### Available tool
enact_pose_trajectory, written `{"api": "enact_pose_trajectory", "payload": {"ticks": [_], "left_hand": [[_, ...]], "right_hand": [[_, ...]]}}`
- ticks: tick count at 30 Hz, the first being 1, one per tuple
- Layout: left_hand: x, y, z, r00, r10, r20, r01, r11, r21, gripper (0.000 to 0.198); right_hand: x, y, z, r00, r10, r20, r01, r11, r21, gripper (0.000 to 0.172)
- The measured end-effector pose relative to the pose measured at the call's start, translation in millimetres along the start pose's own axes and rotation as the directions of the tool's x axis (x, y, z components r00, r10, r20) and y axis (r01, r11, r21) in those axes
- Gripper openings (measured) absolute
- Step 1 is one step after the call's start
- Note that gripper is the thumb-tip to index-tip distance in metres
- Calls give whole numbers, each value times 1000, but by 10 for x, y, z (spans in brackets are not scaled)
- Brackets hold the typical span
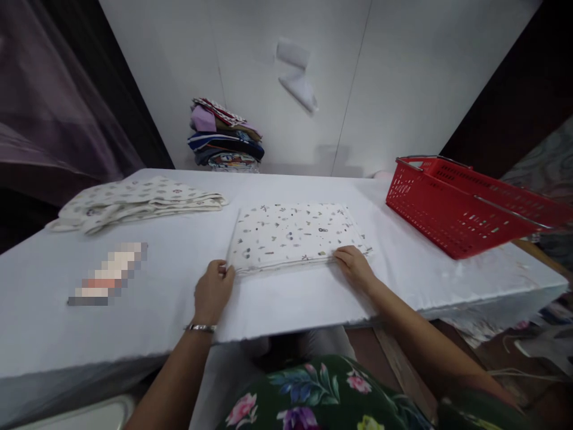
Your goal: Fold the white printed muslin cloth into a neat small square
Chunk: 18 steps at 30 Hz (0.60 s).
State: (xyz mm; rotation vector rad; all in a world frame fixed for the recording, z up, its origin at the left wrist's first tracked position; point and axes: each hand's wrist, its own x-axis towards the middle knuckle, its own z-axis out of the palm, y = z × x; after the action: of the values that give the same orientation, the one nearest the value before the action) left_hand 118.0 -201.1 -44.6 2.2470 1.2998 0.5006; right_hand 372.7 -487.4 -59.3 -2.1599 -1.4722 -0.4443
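Note:
A folded white cloth with small dark prints (pixel 293 233) lies flat in the middle of the white table (pixel 277 298). My left hand (pixel 213 291), a bracelet on its wrist, pinches the cloth's near left corner with curled fingers. My right hand (pixel 355 264) grips the near right corner, its fingers closed over the edge. Both hands rest on the table top at the cloth's front edge.
A second folded printed cloth (pixel 134 203) lies at the table's far left. A red plastic basket (pixel 465 203) stands at the right. A stack of folded coloured clothes (pixel 224 137) sits at the back by the white wall. A blurred-out patch (pixel 110 273) is at the left.

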Motion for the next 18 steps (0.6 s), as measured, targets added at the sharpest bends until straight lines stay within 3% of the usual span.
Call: {"api": "enact_pose_trajectory", "payload": {"ticks": [3, 6, 11, 14, 18], "left_hand": [[-41, -20, -17, 992, 108, -69, -98, 987, 127, 31], [-67, 14, -30, 934, 327, -143, -296, 933, 204, 30], [-73, 310, 84, 812, 583, 43, -581, 798, 161, 21], [-47, 463, 224, 756, 642, 128, -655, 746, 123, 18], [-3, 472, 355, 733, 659, 168, -678, 729, 97, 22]], "right_hand": [[177, -107, 98, 995, -36, 91, 34, 999, 23, 24], [247, -137, 144, 988, -56, 140, 53, 998, 27, 24], [255, -119, 159, 987, -67, 143, 65, 998, 21, 25], [255, -122, 159, 989, -68, 131, 66, 998, 22, 26], [215, -121, 156, 992, -74, 102, 74, 997, 8, 26]]}}
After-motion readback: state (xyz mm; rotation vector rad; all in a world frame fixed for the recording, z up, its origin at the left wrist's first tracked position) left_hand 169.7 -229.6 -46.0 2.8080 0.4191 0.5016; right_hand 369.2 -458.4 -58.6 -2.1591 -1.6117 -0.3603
